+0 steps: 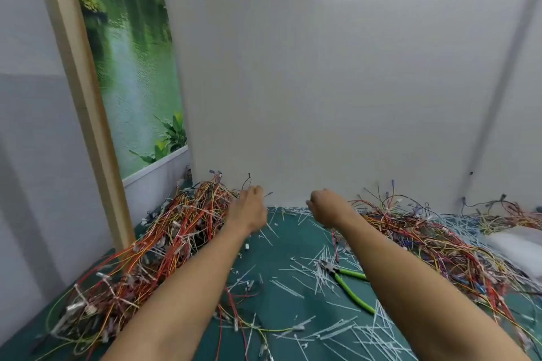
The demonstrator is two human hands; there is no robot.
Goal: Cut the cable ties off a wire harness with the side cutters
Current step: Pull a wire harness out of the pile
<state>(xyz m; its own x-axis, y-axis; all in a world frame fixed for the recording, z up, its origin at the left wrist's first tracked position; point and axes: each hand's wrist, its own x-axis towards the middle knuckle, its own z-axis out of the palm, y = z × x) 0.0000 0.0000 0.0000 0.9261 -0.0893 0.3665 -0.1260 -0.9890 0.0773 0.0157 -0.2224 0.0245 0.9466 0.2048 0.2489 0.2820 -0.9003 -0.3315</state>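
Note:
My left hand (249,209) reaches to the far edge of a left pile of red, orange and yellow wire harnesses (176,231). Its fingers are curled round thin wires, and a small terminal sticks out past them. My right hand (325,208) is stretched out over the green mat (281,255), seen from the back with fingers curled. Whether it holds anything is hidden. A red wire (335,243) runs just below it. The side cutters (346,281), with green handles, lie on the mat beside my right forearm, untouched.
A second tangle of harnesses (434,246) spreads on the right. Several cut white cable ties (305,281) litter the mat. A white panel (337,82) stands upright right behind the hands. A white bag (516,246) lies at far right, and a wooden post (85,114) stands on the left.

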